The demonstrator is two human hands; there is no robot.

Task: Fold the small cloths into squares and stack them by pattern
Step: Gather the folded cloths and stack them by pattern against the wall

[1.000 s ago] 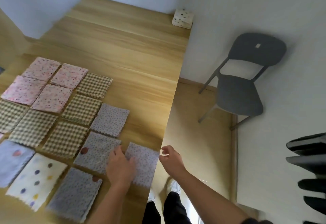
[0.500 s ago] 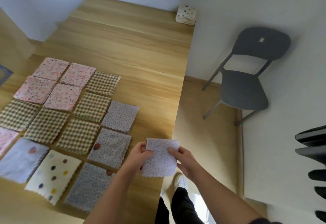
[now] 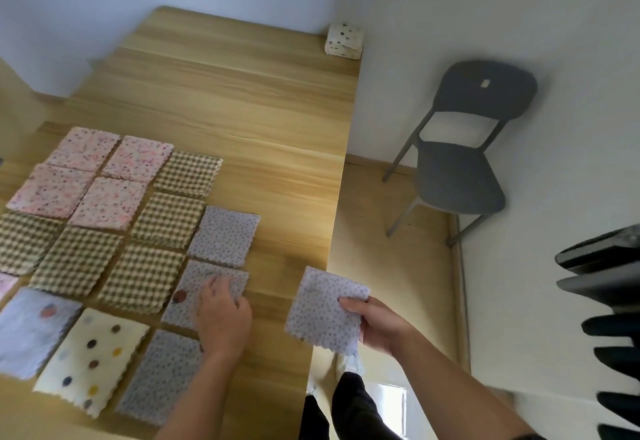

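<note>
Trouser legs (image 3: pixel 353 408), dark, show just off the near right corner of the desk (image 3: pixel 259 121). The right hand (image 3: pixel 377 327) grasps a lavender dotted cloth (image 3: pixel 322 311) by its right side, thumb on top. It holds the cloth lifted across the desk's right edge, partly over the wood and partly past it. The left hand (image 3: pixel 221 318) rests knuckles-up on a second lavender cloth (image 3: pixel 211 278) lying flat near the desk's right edge. Its fingers bend down onto the fabric, and whether they pinch it cannot be told.

Along the desk's near edge lie the nearest lavender square (image 3: pixel 162 377), a cream cloth with coloured dots (image 3: pixel 93 356) and a pale blue cloth (image 3: pixel 31 329). Further in, on the desk's left half, sit brown gingham squares (image 3: pixel 145 277), the farthest lavender square (image 3: pixel 225 235) and then pink floral squares (image 3: pixel 107 202), laid close edge to edge. At the desk's far right corner stands a small stack of cream dotted cloths (image 3: pixel 344 41). Right of the desk, by the wall, stands a grey chair (image 3: pixel 457 176).
</note>
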